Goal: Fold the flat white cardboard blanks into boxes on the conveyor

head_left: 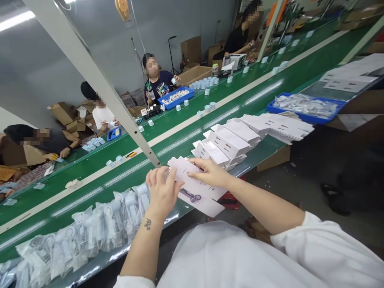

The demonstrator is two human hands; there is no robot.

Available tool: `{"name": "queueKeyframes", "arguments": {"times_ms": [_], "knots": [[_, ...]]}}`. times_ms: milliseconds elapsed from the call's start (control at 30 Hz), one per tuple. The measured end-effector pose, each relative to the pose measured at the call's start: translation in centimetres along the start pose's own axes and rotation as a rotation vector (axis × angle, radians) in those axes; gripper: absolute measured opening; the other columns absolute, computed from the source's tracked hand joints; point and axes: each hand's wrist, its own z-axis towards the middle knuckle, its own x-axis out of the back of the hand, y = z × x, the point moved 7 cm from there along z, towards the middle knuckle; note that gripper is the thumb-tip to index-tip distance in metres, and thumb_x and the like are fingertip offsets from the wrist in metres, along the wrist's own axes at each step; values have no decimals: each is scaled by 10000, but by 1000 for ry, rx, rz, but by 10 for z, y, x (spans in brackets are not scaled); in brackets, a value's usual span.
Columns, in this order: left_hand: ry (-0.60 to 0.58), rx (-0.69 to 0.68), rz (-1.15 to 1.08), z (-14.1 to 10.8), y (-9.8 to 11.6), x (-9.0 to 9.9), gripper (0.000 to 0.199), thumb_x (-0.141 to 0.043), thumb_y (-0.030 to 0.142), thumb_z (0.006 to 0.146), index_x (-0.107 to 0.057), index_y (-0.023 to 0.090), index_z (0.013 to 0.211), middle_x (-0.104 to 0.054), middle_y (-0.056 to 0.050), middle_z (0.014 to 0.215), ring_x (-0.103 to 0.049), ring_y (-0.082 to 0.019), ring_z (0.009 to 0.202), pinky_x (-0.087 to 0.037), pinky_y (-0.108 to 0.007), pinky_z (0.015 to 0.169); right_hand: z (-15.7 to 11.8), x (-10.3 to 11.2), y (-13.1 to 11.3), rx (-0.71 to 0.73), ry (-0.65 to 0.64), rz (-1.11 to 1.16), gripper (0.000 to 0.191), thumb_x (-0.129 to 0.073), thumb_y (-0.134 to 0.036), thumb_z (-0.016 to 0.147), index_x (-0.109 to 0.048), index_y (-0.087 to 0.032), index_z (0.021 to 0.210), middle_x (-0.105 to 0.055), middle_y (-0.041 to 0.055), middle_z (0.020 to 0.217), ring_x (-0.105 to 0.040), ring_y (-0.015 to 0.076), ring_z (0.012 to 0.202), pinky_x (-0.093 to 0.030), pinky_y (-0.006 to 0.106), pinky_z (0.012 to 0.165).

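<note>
A white printed carton (192, 176), with a picture of a small round-headed device on its face, is between my two hands over the bench edge. My left hand (163, 190) grips its left edge, fingers bent over the top end and thumb on the face. Along its upper right side my right hand (208, 172) holds it, thumb across the front and fingers behind. The carton is tilted, its lower end toward my body. Just beyond my right hand lie stacked white cartons (226, 140), some with flaps raised. Left of my left hand stands a row of clear-bagged pale devices (99, 224).
A blue tray (306, 107) of small wrapped pieces sits at the right, near more flat cartons (348, 80). Across the green conveyor (177, 142), several co-workers sit by pale blue parts (204, 83) and another blue tray (177, 98). A slanted metal post (99, 84) rises ahead.
</note>
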Motion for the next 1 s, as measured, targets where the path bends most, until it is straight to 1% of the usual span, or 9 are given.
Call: {"name": "queueKeyframes", "arguments": {"times_ms": [200,333,400,467,600,667,767,833,1000], "knots": [[-19,313,-205,1,-4,-23,532,-804,405,802,-601,215,1256,-684,-110,1151,-540,-325,1122,-411,-530,1001,-11,-11,-12,196,50,-99,293,-581,-277,928,-683,-207,1194,-749,53,1062,-692,205,927,-550,312,804],[44,339,-422,3,-2,-19,485,-824,396,773,-625,236,1186,-686,-72,1061,-573,-274,1056,-442,-465,971,-20,-12,-22,378,56,-119,303,-527,-261,967,-648,-215,1241,-739,79,1128,-681,214,978,-544,343,860],[72,365,-447,3,-3,-12,384,-840,382,746,-652,231,1046,-677,-48,975,-581,-253,981,-448,-446,936,-22,-12,-23,385,29,-96,283,-533,-254,964,-641,-217,1223,-731,74,1088,-665,203,936,-532,348,854],[12,366,-459,3,-1,-9,261,-834,360,746,-665,231,897,-670,-32,895,-567,-243,932,-448,-439,909,-22,-14,-16,308,-35,-12,243,-588,-265,931,-642,-214,1163,-708,55,1018,-641,186,883,-520,334,822],[-298,322,-561,-3,13,-18,103,-791,289,786,-731,265,865,-696,-25,814,-545,-247,905,-465,-439,885,-23,-17,-1,158,-191,289,297,-709,-314,846,-601,-218,1106,-645,30,1036,-621,182,987,-491,353,928],[-404,299,-568,-7,20,-21,59,-768,253,797,-749,279,847,-706,-25,786,-537,-250,871,-473,-444,856,-25,-23,3,134,-354,417,443,-742,-372,832,-558,-227,1208,-621,55,1168,-596,201,1147,-444,388,1038],[-432,235,-538,-9,29,-18,117,-694,211,845,-747,284,770,-724,-33,779,-525,-263,881,-478,-471,860,-35,-38,5,161,-724,511,1036,-907,-481,626,-359,-240,1473,-492,123,1438,-448,255,1407,-342,418,1157],[-434,179,-526,-9,35,-12,181,-633,190,884,-756,296,804,-743,-39,815,-530,-284,989,-476,-506,938,-39,-45,12,179,-862,469,1366,-985,-489,429,-251,-228,1550,-424,145,1510,-359,284,1484,-300,409,1185],[-573,24,-461,-12,41,15,332,-509,140,944,-751,323,1080,-733,-66,1173,-392,-314,1426,-389,-601,1139,-32,-48,35,109,-761,276,1508,-988,-501,375,-171,-191,1604,-483,152,1470,-447,302,1417,-372,371,1142]]}}
